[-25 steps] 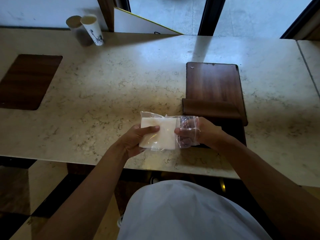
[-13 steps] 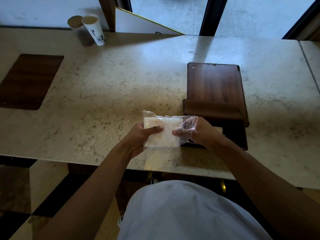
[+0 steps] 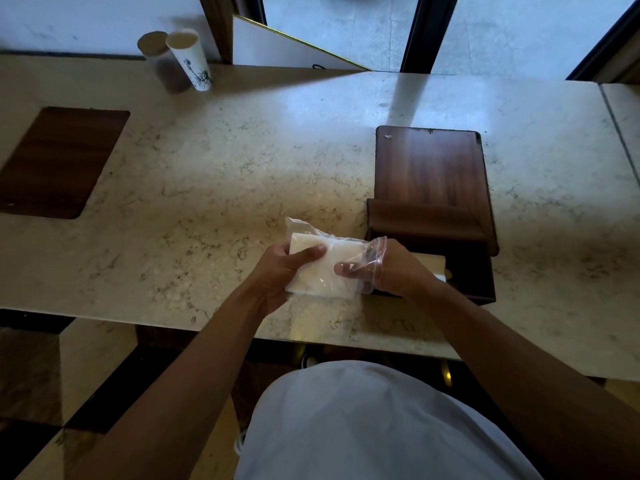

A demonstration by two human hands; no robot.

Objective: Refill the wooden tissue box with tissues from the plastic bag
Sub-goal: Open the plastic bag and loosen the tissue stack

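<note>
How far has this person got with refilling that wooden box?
Early on. Done: the wooden tissue box lies open on the counter, its lid slid back. In hand: the left hand grips the plastic bag around the tissue stack, while the right hand reaches into the bag's mouth. Left: pulling the tissues out, placing them in the box and closing it.

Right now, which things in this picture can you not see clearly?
- Wooden tissue box, head view: the right hand covers much of its inside, so its fill cannot be judged.
- Tissues: the count is unreadable through the plastic bag and under the left hand.
- Paper cup: the print is too small.
</note>
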